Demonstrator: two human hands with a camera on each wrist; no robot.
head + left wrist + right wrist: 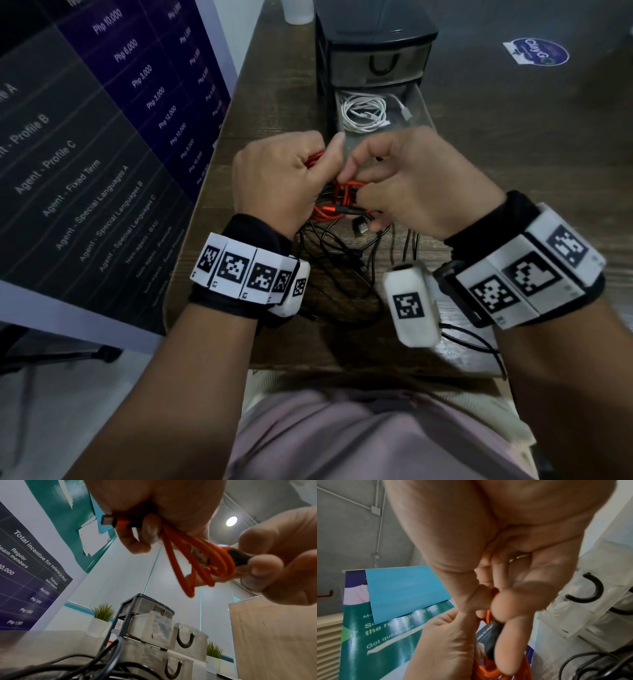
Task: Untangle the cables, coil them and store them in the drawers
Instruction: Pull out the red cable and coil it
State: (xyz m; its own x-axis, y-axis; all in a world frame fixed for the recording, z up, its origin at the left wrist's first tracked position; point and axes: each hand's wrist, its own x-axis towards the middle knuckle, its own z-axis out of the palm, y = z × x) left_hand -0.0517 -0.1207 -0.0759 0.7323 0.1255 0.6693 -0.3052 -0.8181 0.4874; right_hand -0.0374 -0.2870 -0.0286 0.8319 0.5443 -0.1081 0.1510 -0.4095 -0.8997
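An orange braided cable (pixel 337 205) (pixel 202 561) is gathered in loops between both hands above the table. My left hand (pixel 291 171) (pixel 145 534) grips one end of the coil, a plug (pixel 116 520) sticking out past its fingers. My right hand (pixel 404 185) (pixel 498 608) pinches the other black-and-orange plug (pixel 240 558) against the loops. A tangle of black cables (pixel 342 274) (pixel 85 666) (pixel 599 666) lies on the table under the hands. A white cable (pixel 364 113) lies coiled in the open lower drawer (pixel 418 102) of the small drawer unit (pixel 373 41).
The drawer unit (pixel 154 628) stands at the table's far end, its upper drawer (pixel 380 65) closed. A printed banner (pixel 85 137) stands along the left edge of the wooden table (pixel 274 102). Small potted plants (pixel 102 614) stand behind the unit.
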